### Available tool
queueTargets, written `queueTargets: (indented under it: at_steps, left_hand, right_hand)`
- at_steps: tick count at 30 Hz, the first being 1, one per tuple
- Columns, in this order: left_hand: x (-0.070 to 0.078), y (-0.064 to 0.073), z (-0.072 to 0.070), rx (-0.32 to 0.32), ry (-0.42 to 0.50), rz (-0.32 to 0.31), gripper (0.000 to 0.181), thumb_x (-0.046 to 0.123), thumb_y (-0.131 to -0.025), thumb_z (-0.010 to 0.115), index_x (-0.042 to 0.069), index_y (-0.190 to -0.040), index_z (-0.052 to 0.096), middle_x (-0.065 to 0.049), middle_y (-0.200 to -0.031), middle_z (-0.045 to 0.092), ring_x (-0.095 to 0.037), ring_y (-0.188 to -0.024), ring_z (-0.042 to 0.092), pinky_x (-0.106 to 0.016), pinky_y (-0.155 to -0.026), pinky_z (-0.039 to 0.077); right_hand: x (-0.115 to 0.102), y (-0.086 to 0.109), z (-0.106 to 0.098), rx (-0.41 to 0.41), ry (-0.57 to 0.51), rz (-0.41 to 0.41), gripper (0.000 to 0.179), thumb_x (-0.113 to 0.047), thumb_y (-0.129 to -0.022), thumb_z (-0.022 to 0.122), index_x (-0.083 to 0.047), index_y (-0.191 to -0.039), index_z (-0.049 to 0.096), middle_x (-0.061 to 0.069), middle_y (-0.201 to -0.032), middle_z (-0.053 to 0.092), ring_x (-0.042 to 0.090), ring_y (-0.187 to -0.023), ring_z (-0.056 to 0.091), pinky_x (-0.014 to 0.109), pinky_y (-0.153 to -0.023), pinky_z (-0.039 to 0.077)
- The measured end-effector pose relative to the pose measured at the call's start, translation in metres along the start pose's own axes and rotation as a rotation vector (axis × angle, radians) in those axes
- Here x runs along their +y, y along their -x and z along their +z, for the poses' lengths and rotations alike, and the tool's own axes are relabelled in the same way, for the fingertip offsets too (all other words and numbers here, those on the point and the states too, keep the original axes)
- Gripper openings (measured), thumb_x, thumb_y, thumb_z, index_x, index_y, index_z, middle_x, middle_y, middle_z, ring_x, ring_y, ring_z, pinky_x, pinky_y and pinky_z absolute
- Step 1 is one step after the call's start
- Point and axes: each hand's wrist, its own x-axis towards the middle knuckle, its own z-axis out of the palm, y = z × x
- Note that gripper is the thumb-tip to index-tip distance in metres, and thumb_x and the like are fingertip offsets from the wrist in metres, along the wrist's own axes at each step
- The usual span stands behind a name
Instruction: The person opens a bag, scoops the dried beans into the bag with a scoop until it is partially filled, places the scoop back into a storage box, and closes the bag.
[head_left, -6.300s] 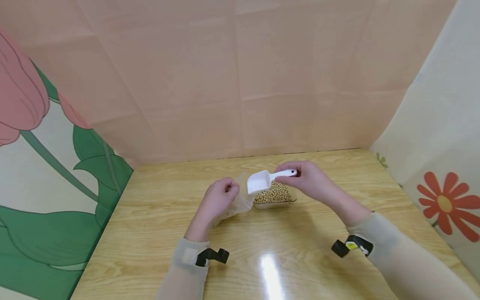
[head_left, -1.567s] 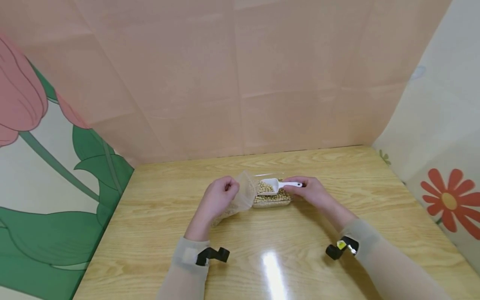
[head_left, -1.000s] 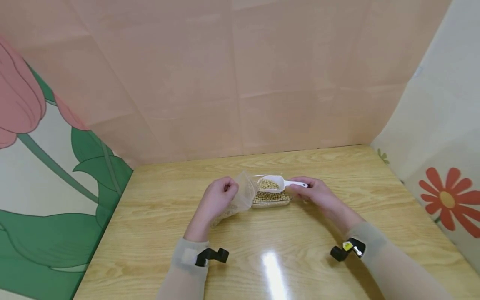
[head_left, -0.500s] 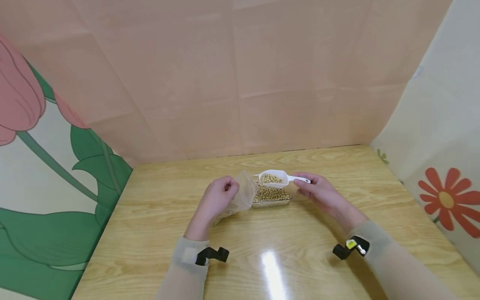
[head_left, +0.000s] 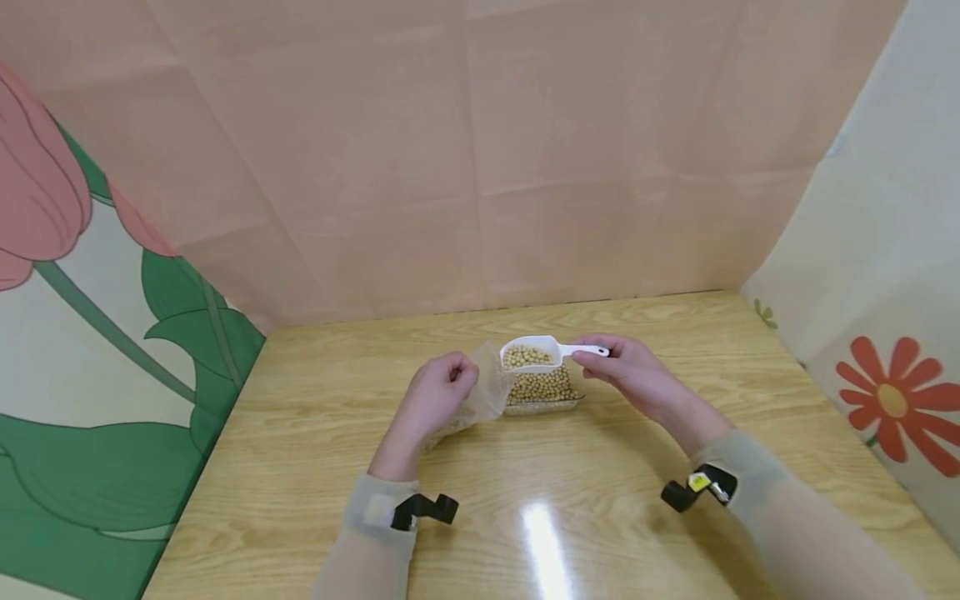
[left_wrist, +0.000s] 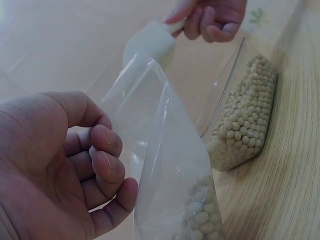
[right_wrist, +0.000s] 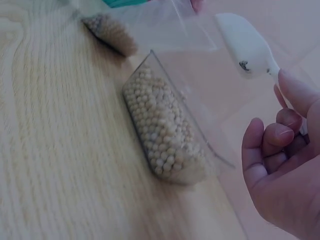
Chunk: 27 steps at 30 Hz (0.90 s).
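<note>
Room above near tabletop (head_left: 510, 475), bag (head_left: 489, 393) and box (head_left: 543, 408) beyond

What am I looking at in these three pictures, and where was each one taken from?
There is no machine here, just a person working bare-handed. The wide picture comes from a camera on the head, looking down; the two closer ones come from cameras on the left and right wrists. On the wooden table are a clear box of beans and a clear bag, also containing beans. The left hand holds the bag; the right hand holds a bean-filled white scoop near the bag's mouth.
</note>
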Motion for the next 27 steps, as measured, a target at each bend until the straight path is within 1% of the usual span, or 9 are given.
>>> queueTargets:
  at_steps: [2,3,6,9,13,17,19,22,27]
  left_hand:
    - [0.0,0.0,0.0,0.002,-0.003,0.001,0.025,0.026,-0.101,0.053,0.017,-0.079,0.061,0.0,-0.065,0.05,-0.014,-0.054,0.043,-0.033,-0.054,0.04]
    - [0.0,0.0,0.0,0.001,-0.002,0.0,0.025,0.026,-0.101,0.053,0.017,-0.079,0.061,0.0,-0.065,0.05,-0.014,-0.054,0.044,-0.033,-0.054,0.04]
    - [0.0,0.0,0.001,0.002,-0.002,-0.001,0.025,0.026,-0.101,0.054,0.017,-0.08,0.061,0.0,-0.066,0.051,-0.015,-0.055,0.045,-0.033,-0.055,0.041]
    - [0.0,0.0,0.001,0.0,-0.001,-0.004,0.025,0.026,-0.101,0.053,0.016,-0.08,0.062,0.0,-0.066,0.052,-0.015,-0.055,0.045,-0.033,-0.054,0.041]
    - [0.0,0.0,0.001,0.001,-0.001,-0.003,0.025,0.025,-0.101,0.053,0.016,-0.08,0.062,0.0,-0.065,0.051,-0.015,-0.054,0.044,-0.032,-0.053,0.04]
    - [0.001,0.001,0.0,0.002,0.0,0.001,0.024,0.025,-0.101,0.053,0.016,-0.081,0.062,0.0,-0.065,0.051,-0.015,-0.053,0.043,-0.032,-0.053,0.04]
    - [0.0,0.001,0.0,0.001,0.0,0.002,0.024,0.025,-0.101,0.052,0.016,-0.081,0.062,0.0,-0.065,0.051,-0.015,-0.053,0.043,-0.032,-0.053,0.04]
    - [0.0,0.001,0.0,-0.002,0.003,0.001,0.025,0.026,-0.101,0.052,0.016,-0.081,0.062,-0.001,-0.065,0.05,-0.015,-0.053,0.042,-0.032,-0.053,0.039]
    - [-0.001,0.001,-0.001,-0.003,0.009,-0.002,0.025,0.027,-0.101,0.052,0.015,-0.082,0.062,-0.001,-0.066,0.051,-0.016,-0.053,0.042,-0.033,-0.053,0.039]
  right_hand:
    - [-0.004,0.0,0.003,-0.001,0.048,-0.007,0.04,-0.027,-0.093,0.074,-0.002,-0.123,0.067,0.007,-0.12,0.065,0.019,-0.105,0.059,0.039,-0.094,0.051]
    - [-0.006,0.0,0.005,-0.002,0.069,-0.009,0.04,-0.028,-0.093,0.075,-0.002,-0.123,0.067,0.008,-0.119,0.065,0.022,-0.107,0.059,0.039,-0.093,0.051]
    - [-0.012,0.0,0.009,-0.014,0.118,-0.011,0.041,-0.029,-0.091,0.076,-0.003,-0.122,0.069,0.011,-0.12,0.065,0.03,-0.111,0.057,0.042,-0.094,0.05]
    - [-0.016,0.0,0.013,-0.015,0.16,0.003,0.042,-0.034,-0.089,0.078,-0.007,-0.12,0.071,0.012,-0.12,0.065,0.035,-0.111,0.057,0.046,-0.095,0.048]
    - [-0.023,0.001,0.017,0.002,0.244,0.017,0.041,-0.041,-0.086,0.079,-0.014,-0.117,0.073,0.01,-0.113,0.066,0.033,-0.102,0.059,0.044,-0.09,0.047]
    - [-0.029,0.0,0.02,0.01,0.331,0.0,0.039,-0.044,-0.085,0.08,-0.018,-0.114,0.075,0.009,-0.099,0.065,0.027,-0.089,0.057,0.035,-0.077,0.045]
    - [-0.032,-0.001,0.021,0.01,0.364,-0.014,0.038,-0.044,-0.084,0.08,-0.02,-0.114,0.075,0.009,-0.093,0.064,0.024,-0.082,0.054,0.034,-0.071,0.044]
    - [-0.038,0.0,0.024,0.004,0.401,-0.031,0.037,-0.044,-0.085,0.08,-0.021,-0.113,0.075,0.009,-0.091,0.063,0.021,-0.078,0.051,0.033,-0.065,0.044]
    - [-0.047,0.0,0.028,-0.003,0.462,-0.053,0.035,-0.045,-0.084,0.079,-0.024,-0.111,0.076,0.007,-0.091,0.065,0.02,-0.074,0.05,0.029,-0.061,0.043]
